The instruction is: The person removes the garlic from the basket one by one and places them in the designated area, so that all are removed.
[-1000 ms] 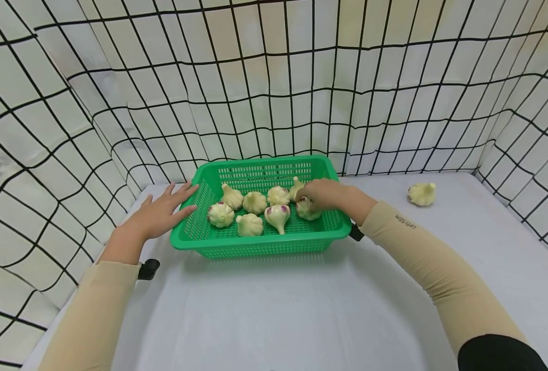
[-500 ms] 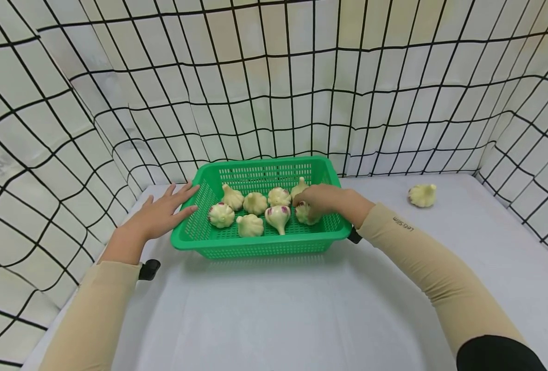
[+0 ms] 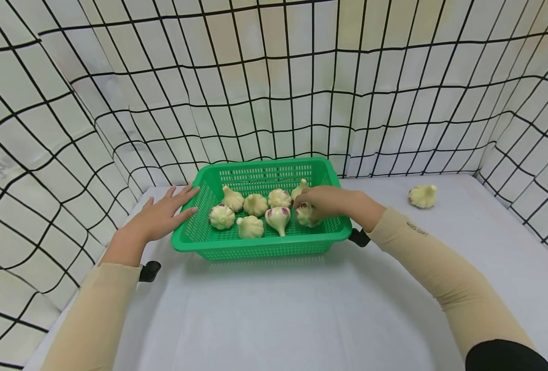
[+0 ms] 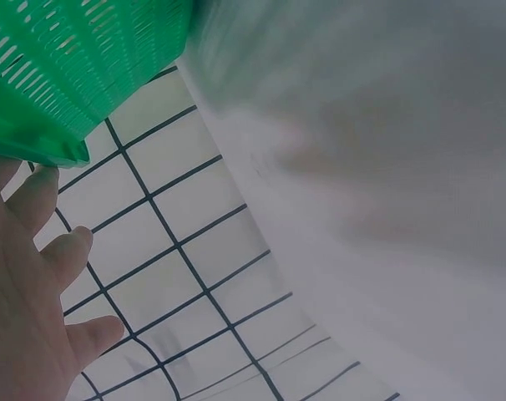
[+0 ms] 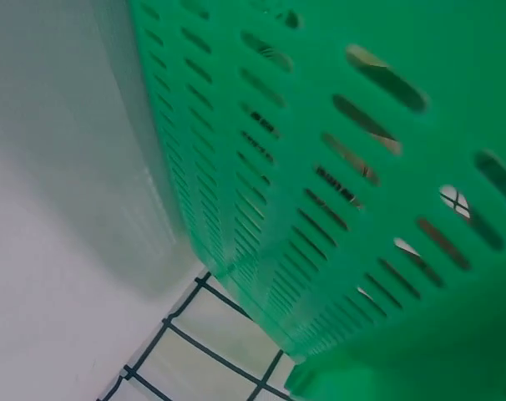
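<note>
Black netting [image 3: 278,97] over white walls enclosed a white table [image 3: 255,314]. On it stood a green basket [image 3: 260,252], long side toward the person, holding garlic bulbs. At its right end, the right hand [image 3: 327,200] was curled round a garlic bulb [image 3: 304,216] directly beneath its fingers; the bulb's stem, long axis and the fingertips were hidden. Left hand [image 3: 157,216], fingers spread, grasping nothing, touched the left rim. A lone bulb [image 3: 423,196] lay right of the basket, nearer the right hand. Basket wall blocked the right wrist view.

garlic bulb [image 3: 305,217]: partly hidden by right fingers [image 3: 308,195] | green basket [image 5: 453,100]: cropped, right-wrist view
</note>
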The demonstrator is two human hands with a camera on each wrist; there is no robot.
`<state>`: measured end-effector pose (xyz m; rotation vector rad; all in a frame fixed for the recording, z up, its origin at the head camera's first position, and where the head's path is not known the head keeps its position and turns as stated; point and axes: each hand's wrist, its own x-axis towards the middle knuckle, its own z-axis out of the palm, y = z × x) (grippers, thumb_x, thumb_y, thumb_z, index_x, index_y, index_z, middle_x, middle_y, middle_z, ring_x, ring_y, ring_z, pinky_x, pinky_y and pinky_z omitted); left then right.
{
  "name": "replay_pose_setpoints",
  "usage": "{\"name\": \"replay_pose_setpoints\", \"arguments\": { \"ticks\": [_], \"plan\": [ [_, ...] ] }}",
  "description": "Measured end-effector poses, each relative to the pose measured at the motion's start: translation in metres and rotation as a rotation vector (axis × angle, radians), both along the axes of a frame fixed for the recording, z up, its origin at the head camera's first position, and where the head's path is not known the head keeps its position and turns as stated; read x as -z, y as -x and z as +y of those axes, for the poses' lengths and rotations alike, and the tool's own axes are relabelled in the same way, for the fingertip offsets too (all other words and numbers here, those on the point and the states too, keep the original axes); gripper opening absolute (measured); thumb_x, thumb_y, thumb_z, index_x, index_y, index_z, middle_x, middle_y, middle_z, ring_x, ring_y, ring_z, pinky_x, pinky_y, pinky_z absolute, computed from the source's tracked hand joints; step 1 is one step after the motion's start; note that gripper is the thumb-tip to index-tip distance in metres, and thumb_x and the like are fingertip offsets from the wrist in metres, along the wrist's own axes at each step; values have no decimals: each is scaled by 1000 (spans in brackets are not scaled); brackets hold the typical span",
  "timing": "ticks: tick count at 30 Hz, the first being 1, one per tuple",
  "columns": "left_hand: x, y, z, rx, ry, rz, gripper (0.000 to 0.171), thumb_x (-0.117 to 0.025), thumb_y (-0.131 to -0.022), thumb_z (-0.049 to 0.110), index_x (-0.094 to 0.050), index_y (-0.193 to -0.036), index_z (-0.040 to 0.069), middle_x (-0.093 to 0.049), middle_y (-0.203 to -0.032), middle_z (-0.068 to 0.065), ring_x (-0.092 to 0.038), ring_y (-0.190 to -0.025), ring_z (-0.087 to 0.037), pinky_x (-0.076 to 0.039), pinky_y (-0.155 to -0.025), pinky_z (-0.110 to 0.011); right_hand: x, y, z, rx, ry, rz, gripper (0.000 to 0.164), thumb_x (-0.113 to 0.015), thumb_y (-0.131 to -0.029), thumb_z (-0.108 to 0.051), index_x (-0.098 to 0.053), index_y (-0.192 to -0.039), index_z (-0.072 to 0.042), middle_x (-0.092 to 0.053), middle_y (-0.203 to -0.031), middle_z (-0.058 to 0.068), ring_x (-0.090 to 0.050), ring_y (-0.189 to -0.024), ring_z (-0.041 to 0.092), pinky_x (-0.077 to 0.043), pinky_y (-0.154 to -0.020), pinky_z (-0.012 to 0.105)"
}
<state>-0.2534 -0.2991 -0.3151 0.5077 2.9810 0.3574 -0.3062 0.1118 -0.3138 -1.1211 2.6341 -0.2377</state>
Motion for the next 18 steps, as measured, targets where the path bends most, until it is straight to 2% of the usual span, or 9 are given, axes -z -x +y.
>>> {"name": "replay_pose_setpoints", "arguments": {
  "ticks": [3,7,10,15,18],
  "plan": [
    [0,-1,0,-1,0,-1,72,-39,-109,54,-17,-166,16,-11,-171,-16,2,-154,-47,4,-110,-80,-5,-4,5,8,49,-20,50,-75,-89,-2,-64,-138,-11,-57,-140,7,-60,-104,22,-53,-84,35],
    [-1,-2,-1,-2,-1,-2,73,-39,-109,54,-16,-166,16,-10,-171,-16,3,-154,-47,5,-110,-79,-11,-8,12,-12,115,-4,50,-77,-90,-5,-63,-139,-9,-54,-145,9,-62,-111,24,-54,-88,37],
    [-1,-2,0,-2,0,-2,73,-38,-109,55,-16,-166,16,-10,-171,-16,3,-154,-47,5,-111,-79,-14,-10,18,-35,161,23,49,-79,-90,-7,-63,-137,-9,-56,-141,8,-64,-113,24,-55,-91,38],
    [-1,-2,1,2,1,0,73,-38,-108,55,-17,-166,16,-10,-171,-16,2,-154,-47,5,-111,-79,-20,-16,25,-39,208,33,48,-79,-91,-7,-62,-136,-11,-57,-137,7,-69,-103,22,-57,-86,37],
    [-1,-1,0,2,4,2,73,-38,-108,55,-17,-166,16,-10,-171,-16,2,-154,-47,4,-110,-79,-22,-19,29,-53,229,52,48,-78,-91,-7,-62,-137,-11,-56,-137,7,-68,-104,22,-57,-87,37]
  ]
}}
